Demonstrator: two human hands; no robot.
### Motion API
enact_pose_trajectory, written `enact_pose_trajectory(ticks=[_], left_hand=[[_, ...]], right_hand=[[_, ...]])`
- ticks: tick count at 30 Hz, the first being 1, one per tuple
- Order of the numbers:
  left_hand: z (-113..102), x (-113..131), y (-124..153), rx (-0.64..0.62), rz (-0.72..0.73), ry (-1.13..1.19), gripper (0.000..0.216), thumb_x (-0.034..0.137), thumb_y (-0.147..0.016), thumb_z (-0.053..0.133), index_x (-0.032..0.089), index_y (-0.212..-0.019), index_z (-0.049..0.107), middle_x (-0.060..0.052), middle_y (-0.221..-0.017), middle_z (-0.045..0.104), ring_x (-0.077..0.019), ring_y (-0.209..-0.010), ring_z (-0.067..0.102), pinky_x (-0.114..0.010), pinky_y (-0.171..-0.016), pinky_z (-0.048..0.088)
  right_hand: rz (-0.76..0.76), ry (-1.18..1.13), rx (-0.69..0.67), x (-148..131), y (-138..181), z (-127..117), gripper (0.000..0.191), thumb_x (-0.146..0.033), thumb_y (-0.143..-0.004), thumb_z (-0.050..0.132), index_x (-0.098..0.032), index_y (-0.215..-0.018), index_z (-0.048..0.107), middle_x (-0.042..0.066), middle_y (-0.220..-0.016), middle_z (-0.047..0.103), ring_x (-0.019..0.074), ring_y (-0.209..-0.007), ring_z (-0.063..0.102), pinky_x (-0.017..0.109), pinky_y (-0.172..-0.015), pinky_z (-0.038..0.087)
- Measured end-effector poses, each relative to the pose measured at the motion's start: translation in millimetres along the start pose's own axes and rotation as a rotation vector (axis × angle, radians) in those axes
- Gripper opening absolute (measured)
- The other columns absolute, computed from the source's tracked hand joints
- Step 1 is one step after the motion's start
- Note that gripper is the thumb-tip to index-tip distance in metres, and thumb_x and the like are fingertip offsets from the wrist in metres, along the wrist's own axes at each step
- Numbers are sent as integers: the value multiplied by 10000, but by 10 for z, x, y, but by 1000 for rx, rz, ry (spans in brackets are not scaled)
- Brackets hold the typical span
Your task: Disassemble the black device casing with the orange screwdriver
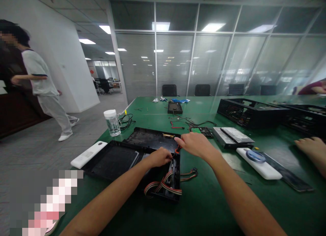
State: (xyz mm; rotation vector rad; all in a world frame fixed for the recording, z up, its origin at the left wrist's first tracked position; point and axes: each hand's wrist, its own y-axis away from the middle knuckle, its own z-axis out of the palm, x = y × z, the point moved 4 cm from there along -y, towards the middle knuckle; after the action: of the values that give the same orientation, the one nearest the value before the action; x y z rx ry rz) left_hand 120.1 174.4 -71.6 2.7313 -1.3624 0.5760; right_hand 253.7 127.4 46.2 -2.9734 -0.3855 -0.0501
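An opened black computer case (114, 161) lies on the green table (203, 202) in front of me. My left hand (159, 157) is closed, fingers curled down into the case beside a black drive block (173, 181) with striped ribbon cables (163, 186). My right hand (196, 144) pinches a small orange-handled tool (177, 149) just above the same spot. What the left fingers grip is hidden.
A clear plastic jar (112, 122) stands at the left table edge. White panels (88, 154) (258, 163), a drive (233, 135), loose cables (183, 122) and black chassis (251, 112) lie around. Another person's hand (310, 147) rests at right. A person walks at far left (40, 79).
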Motion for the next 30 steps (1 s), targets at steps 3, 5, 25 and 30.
enact_pose_trajectory(ticks=[3, 5, 25, 30], left_hand=[[1, 7, 2, -7, 7, 2, 195, 122, -758, 517, 159, -858, 681, -30, -818, 683, -137, -739, 598, -189, -692, 403], [4, 1, 1, -6, 5, -2, 196, 125, -759, 518, 162, -862, 680, -29, -829, 684, -139, -753, 600, -189, -704, 405], [-39, 107, 36, -7, 82, -128, 179, 132, -784, 510, 150, -872, 665, -50, -845, 671, -155, -802, 596, -212, -751, 404], [-216, 86, 44, 33, 36, -153, 180, 182, -797, 517, 157, -900, 662, -50, -872, 669, -154, -836, 591, -217, -796, 404]], right_hand=[[5, -18, 7, 3, 0, 4, 518, -515, -876, 233, -150, -957, 592, 135, -885, 651, 256, -827, 608, 322, -688, 389], [-23, -35, 2, -9, -2, 8, 490, -503, -872, 257, -159, -980, 589, 122, -879, 654, 247, -817, 610, 313, -678, 392], [-134, -436, -38, 344, -7, 96, 463, -547, -835, 363, -177, -773, 635, 39, -647, 607, 142, -583, 541, 245, -564, 362], [139, -1337, 62, 1120, 143, 711, 446, -537, -815, 405, -144, -940, 577, -12, -570, 504, 101, -456, 444, 219, -422, 339]])
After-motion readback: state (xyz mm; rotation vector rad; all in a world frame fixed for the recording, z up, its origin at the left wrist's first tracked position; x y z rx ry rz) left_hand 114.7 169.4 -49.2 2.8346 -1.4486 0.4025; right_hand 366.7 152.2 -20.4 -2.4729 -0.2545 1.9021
